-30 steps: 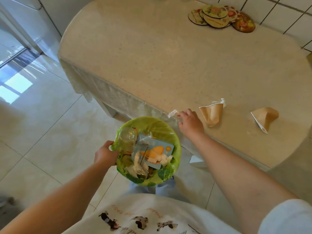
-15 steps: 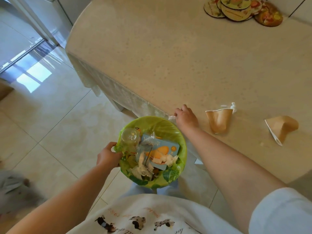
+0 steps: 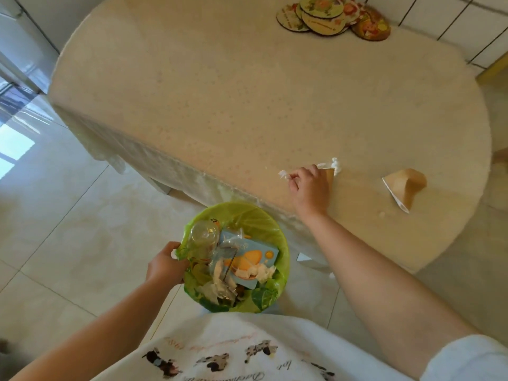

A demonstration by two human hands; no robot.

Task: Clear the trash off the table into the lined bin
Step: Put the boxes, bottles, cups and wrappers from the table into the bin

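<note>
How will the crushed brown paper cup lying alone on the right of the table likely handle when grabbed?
The crushed paper cup already looks flattened and creased, so it probably yields further under a pinch. It seems thin and empty, likely very light. Lying collapsed on the table, it is unlikely to roll.

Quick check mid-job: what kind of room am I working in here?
Likely a home kitchen or dining corner: a cloth-covered table, a stack of decorated coasters, tiled wall and glossy floor tiles.

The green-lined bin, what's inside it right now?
The bin holds a clear plastic bottle, a blue and orange carton, crumpled tissue and clear wrappers. Whatever lies under that top layer is covered.
</note>
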